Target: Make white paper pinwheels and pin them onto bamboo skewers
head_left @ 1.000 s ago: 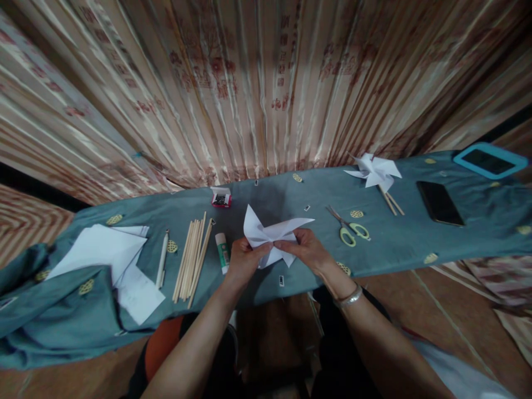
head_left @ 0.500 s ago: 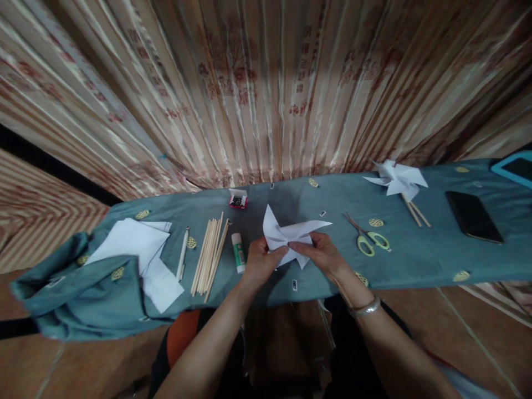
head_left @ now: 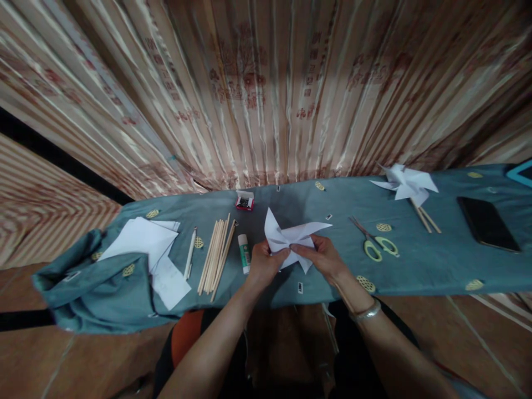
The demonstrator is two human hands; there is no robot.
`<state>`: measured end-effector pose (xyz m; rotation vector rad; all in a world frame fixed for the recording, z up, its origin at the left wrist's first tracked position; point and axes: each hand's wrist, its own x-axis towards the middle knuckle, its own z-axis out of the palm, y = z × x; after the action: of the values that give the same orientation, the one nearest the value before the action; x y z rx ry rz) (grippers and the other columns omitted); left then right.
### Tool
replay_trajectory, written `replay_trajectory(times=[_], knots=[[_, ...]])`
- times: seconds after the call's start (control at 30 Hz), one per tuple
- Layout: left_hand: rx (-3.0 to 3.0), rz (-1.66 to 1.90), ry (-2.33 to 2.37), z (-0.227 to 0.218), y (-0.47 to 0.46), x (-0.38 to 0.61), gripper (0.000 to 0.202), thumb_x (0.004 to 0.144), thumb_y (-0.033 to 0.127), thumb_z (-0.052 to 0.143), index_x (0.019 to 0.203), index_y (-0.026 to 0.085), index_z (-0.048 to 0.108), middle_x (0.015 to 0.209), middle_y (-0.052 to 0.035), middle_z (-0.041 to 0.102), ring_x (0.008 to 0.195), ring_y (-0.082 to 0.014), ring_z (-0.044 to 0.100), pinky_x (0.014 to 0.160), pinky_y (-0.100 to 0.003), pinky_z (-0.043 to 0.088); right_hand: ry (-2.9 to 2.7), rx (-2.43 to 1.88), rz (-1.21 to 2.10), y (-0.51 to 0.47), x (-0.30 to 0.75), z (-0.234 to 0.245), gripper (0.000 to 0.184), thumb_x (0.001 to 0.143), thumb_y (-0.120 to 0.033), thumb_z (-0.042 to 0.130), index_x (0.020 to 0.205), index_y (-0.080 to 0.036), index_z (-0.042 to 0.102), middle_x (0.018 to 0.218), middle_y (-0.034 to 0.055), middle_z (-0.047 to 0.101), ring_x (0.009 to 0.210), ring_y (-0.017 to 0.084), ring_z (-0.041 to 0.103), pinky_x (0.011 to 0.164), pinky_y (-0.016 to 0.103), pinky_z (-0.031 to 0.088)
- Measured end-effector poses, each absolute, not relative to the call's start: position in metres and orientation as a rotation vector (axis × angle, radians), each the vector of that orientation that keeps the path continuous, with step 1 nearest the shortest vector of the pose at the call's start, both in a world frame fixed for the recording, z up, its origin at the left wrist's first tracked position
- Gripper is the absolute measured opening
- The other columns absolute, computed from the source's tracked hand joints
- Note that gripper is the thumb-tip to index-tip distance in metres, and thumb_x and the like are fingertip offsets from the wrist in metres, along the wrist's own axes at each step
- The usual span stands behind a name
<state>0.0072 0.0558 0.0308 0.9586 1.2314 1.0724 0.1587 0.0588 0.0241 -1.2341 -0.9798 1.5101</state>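
A white paper pinwheel (head_left: 286,235) is held between both hands above the table's near edge. My left hand (head_left: 266,261) grips its left side, with the thumb pressed near the centre. From the right, my right hand (head_left: 324,255) pinches it, its thumb also at the middle where the folded tips meet. The fingers beneath the paper are hidden. Left of my left hand a green and white glue stick (head_left: 244,254) lies on the cloth. Scissors with light green handles (head_left: 376,244) lie to the right of my right hand.
Wooden sticks (head_left: 216,255), a white pen (head_left: 190,252) and white paper sheets (head_left: 141,241) lie leftward. Behind the hands sits a small open red box (head_left: 245,201). Finished-looking pinwheels on sticks (head_left: 409,183) and a black phone (head_left: 487,223) lie rightward. A curtain (head_left: 266,100) hangs behind.
The view has shifted slightly, so the table things appear a little further right. Both hands keep hold of the pinwheel, with their thumbs still at its centre.
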Motion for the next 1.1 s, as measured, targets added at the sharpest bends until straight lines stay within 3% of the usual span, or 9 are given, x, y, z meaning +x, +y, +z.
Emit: replay_trajectory(times=[0.37,0.53,0.6,0.73,0.83,1.0,1.1], knots=[[0.888,1.092,1.197,0.028,0.05,-0.002,0.023,0.056,0.023,0.079,0.076,0.012,0.074,0.076,-0.0073,0.075,0.066,-0.0183,0.066,0.066,-0.029,0.052,-0.979,-1.213,1.528,0.058,0.145,0.024,0.034,0.05,-0.04,0.089,0.074,-0.019,0.077,0.075,0.0029,0.077,0.064,0.019,0.069,0.065,0.032,0.055],[0.969,1.141,1.17,0.038,0.053,-0.021,0.037,0.059,0.037,0.082,0.088,0.015,0.075,0.083,-0.0066,0.076,0.079,-0.0221,0.069,0.075,-0.032,0.052,-0.835,-1.2,1.511,0.061,0.146,0.026,0.033,0.048,-0.04,0.09,0.069,-0.018,0.076,0.07,0.0016,0.076,0.058,0.016,0.066,0.06,0.03,0.053],[0.982,1.262,1.243,0.039,0.06,-0.04,0.04,0.066,0.045,0.077,0.093,0.015,0.075,0.09,-0.0089,0.076,0.085,-0.0218,0.069,0.079,-0.032,0.052,-0.77,-1.179,1.488,0.063,0.151,0.026,0.033,0.049,-0.039,0.09,0.07,-0.019,0.075,0.07,0.0009,0.076,0.058,0.015,0.065,0.059,0.028,0.052],[1.273,1.364,1.557,0.029,0.074,-0.089,0.034,0.072,0.044,0.069,0.091,0.016,0.073,0.089,-0.0078,0.074,0.075,-0.0189,0.066,0.073,-0.031,0.051,-0.718,-1.138,1.469,0.065,0.161,0.025,0.031,0.05,-0.037,0.09,0.07,-0.019,0.075,0.071,0.0005,0.076,0.06,0.014,0.065,0.061,0.027,0.051],[1.697,1.075,1.815,0.017,0.074,-0.118,0.022,0.078,0.033,0.061,0.09,0.018,0.073,0.09,-0.0068,0.072,0.075,-0.0199,0.065,0.072,-0.032,0.051,-0.717,-1.127,1.477,0.065,0.166,0.026,0.029,0.053,-0.036,0.09,0.072,-0.02,0.075,0.073,0.0006,0.077,0.061,0.015,0.066,0.062,0.028,0.051],[2.042,0.691,1.958,0.009,0.066,-0.128,0.023,0.08,0.023,0.058,0.099,0.019,0.07,0.107,-0.0086,0.072,0.096,-0.0236,0.067,0.089,-0.034,0.051,-0.702,-1.098,1.484,0.064,0.166,0.028,0.03,0.052,-0.036,0.09,0.073,-0.02,0.077,0.075,0.0002,0.077,0.064,0.015,0.067,0.065,0.028,0.052],[2.155,0.557,1.969,0.012,0.066,-0.123,0.024,0.082,0.02,0.054,0.1,0.018,0.069,0.107,-0.0099,0.072,0.099,-0.0244,0.067,0.09,-0.035,0.051,-0.693,-1.1,1.482,0.064,0.167,0.028,0.03,0.051,-0.036,0.091,0.072,-0.02,0.077,0.072,-0.0003,0.076,0.063,0.014,0.066,0.064,0.027,0.051]])
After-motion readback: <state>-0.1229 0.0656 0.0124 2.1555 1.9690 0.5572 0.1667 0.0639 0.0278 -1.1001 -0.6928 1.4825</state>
